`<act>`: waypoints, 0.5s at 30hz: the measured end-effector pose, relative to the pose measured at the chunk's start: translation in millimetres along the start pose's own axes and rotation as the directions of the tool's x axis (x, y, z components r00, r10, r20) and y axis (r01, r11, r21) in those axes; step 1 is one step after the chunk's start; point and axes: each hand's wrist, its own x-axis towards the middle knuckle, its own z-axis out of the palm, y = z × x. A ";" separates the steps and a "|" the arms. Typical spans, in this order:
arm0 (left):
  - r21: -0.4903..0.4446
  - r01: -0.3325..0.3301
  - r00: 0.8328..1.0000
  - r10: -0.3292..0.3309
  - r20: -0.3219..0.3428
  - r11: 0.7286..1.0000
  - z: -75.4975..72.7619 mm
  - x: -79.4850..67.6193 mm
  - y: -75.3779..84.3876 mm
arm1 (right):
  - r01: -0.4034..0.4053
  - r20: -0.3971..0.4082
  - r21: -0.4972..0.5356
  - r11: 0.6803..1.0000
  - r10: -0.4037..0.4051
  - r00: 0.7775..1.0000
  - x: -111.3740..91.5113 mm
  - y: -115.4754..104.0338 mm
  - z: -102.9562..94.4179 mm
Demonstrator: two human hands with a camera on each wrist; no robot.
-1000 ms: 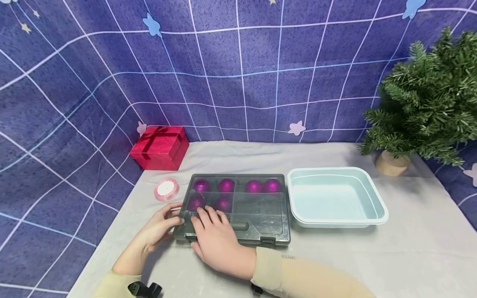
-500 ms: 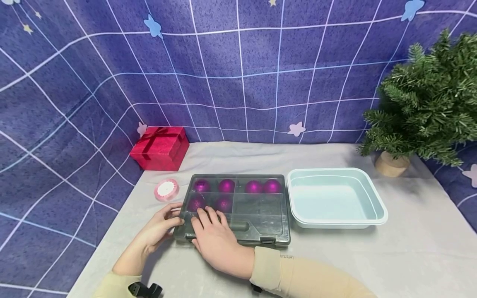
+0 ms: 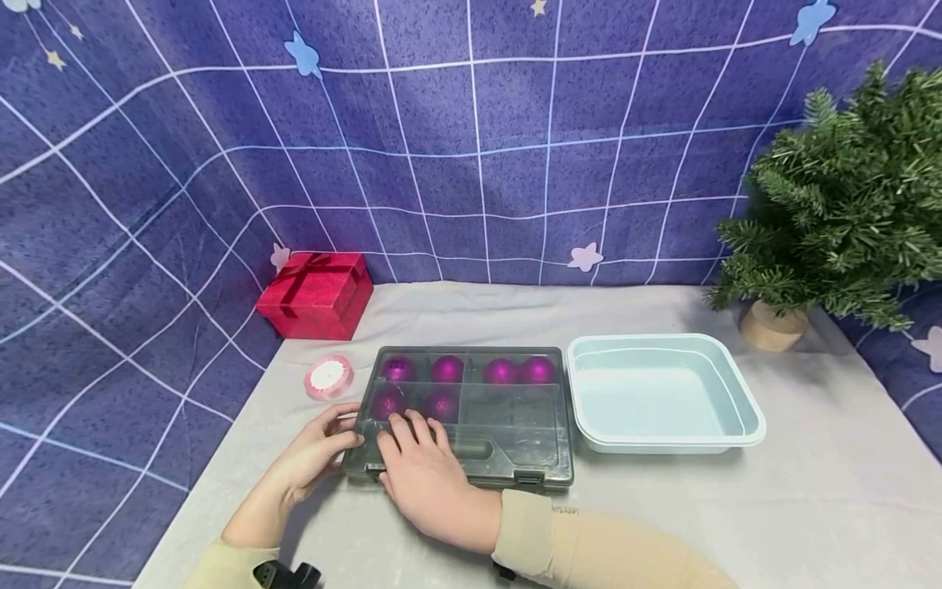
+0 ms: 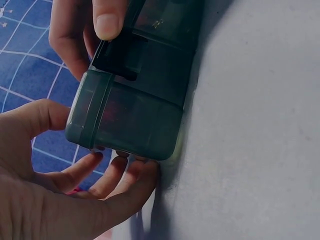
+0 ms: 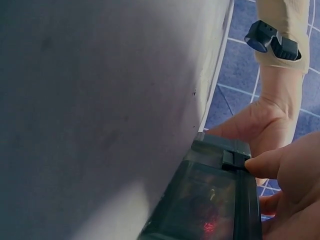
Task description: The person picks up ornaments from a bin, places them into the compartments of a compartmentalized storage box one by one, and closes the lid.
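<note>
A flat dark translucent storage case [image 3: 511,409] lies on the table with its lid down. Several shiny purple baubles [image 3: 501,372] show through the lid in its compartments. My left hand [image 3: 309,458] holds the case's left end; in the left wrist view its thumb touches the lid side and its curled fingers [image 4: 120,177] lie against the end. My right hand [image 3: 430,491] rests its fingers on the lid's front left part. Its thumb [image 4: 108,25] presses at the left front latch [image 5: 234,160]. The right palm hides that latch from the head view.
An open light blue tray [image 3: 666,446] stands right beside the case. Behind it to the right is a small artificial fir tree [image 3: 832,204] on a wooden base. A red gift box [image 3: 316,294] and a pink ribbon roll [image 3: 329,377] sit left of the case.
Both hands keep their places on the case. The right thumb has drawn slightly closer to the front edge since the first frame; the case and the things round it stay put.
</note>
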 end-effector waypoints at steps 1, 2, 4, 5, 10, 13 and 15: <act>0.002 0.001 1.000 -0.001 0.001 1.000 0.4 0.6 0.1 | -0.003 -0.002 0.003 1.000 0.003 1.000 -0.1 0.8 0.3; 0.005 0.003 1.000 -0.003 0.001 1.000 0.7 1.1 0.4 | -0.004 -0.004 0.010 1.000 0.004 1.000 -0.3 1.8 0.5; 0.016 0.006 1.000 -0.006 0.003 1.000 0.9 1.8 0.8 | 0.005 0.000 0.033 0.999 -0.005 1.000 -0.5 4.7 -0.4; 0.021 0.007 1.000 -0.007 0.004 1.000 0.9 2.1 1.1 | 0.014 0.009 0.048 0.999 -0.015 1.000 -0.7 6.8 -1.7; 0.082 -0.004 1.000 0.004 0.001 0.997 0.5 -3.8 2.7 | 0.085 0.124 0.268 0.960 -0.122 0.985 -3.2 21.7 -18.2; 0.263 -0.080 0.996 0.087 -0.015 0.961 1.1 -9.2 9.6 | 0.112 0.174 0.450 0.886 -0.210 0.962 -8.9 34.4 -35.3; 0.439 -0.147 0.983 0.182 -0.039 0.886 2.7 -11.7 17.9 | 0.130 0.179 0.520 0.844 -0.257 0.950 -14.2 44.6 -49.2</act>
